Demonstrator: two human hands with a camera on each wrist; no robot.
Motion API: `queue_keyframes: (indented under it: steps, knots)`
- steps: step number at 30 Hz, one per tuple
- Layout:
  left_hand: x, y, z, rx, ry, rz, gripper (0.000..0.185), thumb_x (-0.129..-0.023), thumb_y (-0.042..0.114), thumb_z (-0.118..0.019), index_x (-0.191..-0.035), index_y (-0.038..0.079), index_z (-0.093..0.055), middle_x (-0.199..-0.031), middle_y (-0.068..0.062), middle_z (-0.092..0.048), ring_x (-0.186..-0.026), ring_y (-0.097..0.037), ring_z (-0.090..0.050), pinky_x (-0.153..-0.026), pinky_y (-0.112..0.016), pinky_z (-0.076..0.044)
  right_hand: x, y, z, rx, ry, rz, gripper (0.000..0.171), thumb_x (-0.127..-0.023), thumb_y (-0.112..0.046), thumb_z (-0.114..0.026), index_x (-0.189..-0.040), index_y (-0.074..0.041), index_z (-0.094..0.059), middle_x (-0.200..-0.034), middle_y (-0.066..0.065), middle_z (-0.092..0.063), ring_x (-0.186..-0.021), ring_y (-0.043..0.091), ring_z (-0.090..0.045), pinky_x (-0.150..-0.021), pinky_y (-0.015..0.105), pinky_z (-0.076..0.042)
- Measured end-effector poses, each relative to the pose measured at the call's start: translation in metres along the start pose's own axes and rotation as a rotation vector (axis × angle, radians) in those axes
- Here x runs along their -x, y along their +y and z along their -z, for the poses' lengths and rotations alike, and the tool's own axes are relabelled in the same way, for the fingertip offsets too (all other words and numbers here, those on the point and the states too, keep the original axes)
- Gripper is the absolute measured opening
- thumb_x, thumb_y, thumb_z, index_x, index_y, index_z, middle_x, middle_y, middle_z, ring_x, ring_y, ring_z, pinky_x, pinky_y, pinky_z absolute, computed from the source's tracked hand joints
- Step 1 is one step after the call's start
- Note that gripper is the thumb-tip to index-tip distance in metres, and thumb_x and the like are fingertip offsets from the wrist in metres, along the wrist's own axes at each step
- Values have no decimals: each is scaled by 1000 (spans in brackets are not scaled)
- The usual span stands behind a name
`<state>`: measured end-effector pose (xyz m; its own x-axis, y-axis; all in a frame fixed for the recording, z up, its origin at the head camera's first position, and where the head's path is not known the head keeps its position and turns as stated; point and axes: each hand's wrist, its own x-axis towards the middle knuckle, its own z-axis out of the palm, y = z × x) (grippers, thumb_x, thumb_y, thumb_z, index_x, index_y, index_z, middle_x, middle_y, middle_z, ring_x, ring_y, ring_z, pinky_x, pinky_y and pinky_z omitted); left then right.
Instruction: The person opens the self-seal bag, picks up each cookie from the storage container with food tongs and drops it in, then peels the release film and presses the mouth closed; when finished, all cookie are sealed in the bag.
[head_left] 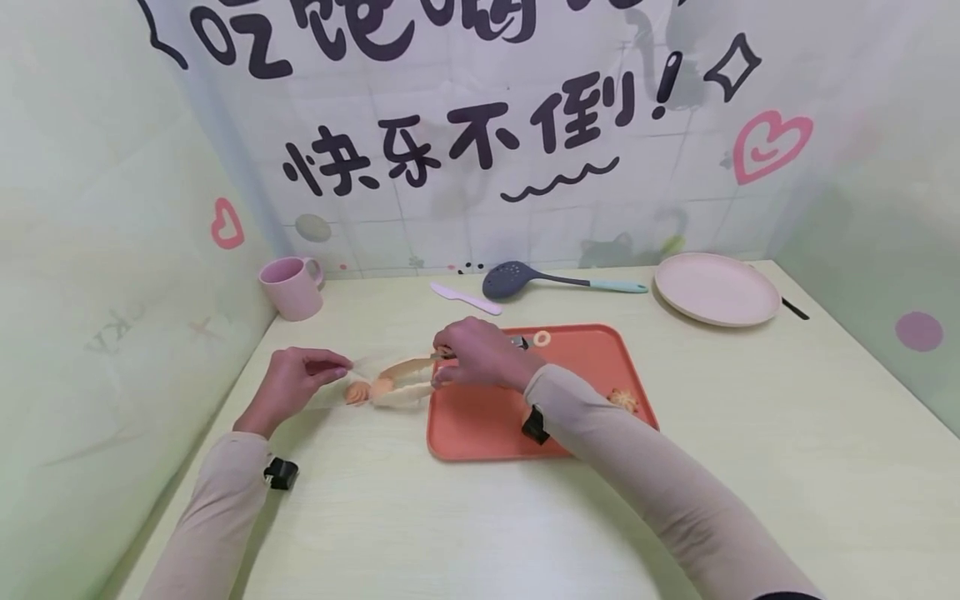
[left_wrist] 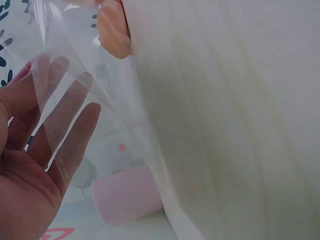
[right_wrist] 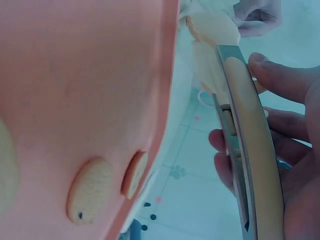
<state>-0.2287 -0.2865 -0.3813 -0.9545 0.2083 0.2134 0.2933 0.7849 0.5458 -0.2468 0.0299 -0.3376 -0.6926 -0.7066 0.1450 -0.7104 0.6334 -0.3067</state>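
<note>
My left hand point(head_left: 292, 385) pinches the edge of a clear plastic bag point(head_left: 367, 365) between thumb and forefinger, left of the tray. Through the film in the left wrist view, its other fingers look fairly straight. An orange-brown swirled cookie point(head_left: 357, 392) shows inside the bag. My right hand point(head_left: 483, 354) grips a pair of tongs point(right_wrist: 252, 145) with tan handles and metal edges. Their pale tips point(head_left: 408, 367) point left into the bag's mouth, around a second cookie point(head_left: 382, 386); whether they still squeeze it, I cannot tell.
Beneath my right forearm lies an orange tray point(head_left: 480, 446) with a ring cookie point(head_left: 542, 338), a flower-shaped cookie point(head_left: 622, 400) and an oval cookie point(right_wrist: 90, 190). Along the back stand a pink mug point(head_left: 292, 292), a pink knife point(head_left: 467, 298), a slotted spoon point(head_left: 506, 281) and a plate point(head_left: 716, 287).
</note>
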Motion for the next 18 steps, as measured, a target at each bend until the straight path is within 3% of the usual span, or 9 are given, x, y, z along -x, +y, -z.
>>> queue_keyframes:
  steps: [3, 10, 18]
  knots:
    - [0, 0, -2, -5, 4, -2, 14, -89, 10, -76, -102, 11, -80, -99, -10, -79, -91, -24, -76, -72, -14, -52, 2, -1, 0, 10, 21, 9, 26, -86, -34, -81, -91, -11, -71, -75, -3, -63, -67, 10, -49, -61, 24, -38]
    - [3, -3, -2, 0, -8, 11, 14, -90, 11, -75, -103, 11, -80, -99, -9, -80, -93, -23, -77, -74, -13, -52, -2, 1, -7, -19, 7, -28, 29, -84, -34, -81, -87, -8, -69, -67, -4, -46, -64, 10, -38, -57, 23, -27]
    - [2, -3, -1, -4, -5, 3, 15, -91, 12, -75, -105, 10, -79, -99, -9, -80, -93, -25, -77, -75, -13, -52, 7, 5, 1, -66, 17, -63, 38, -86, -36, -80, -113, -9, -73, -91, 3, -72, -78, 13, -57, -67, 26, -40]
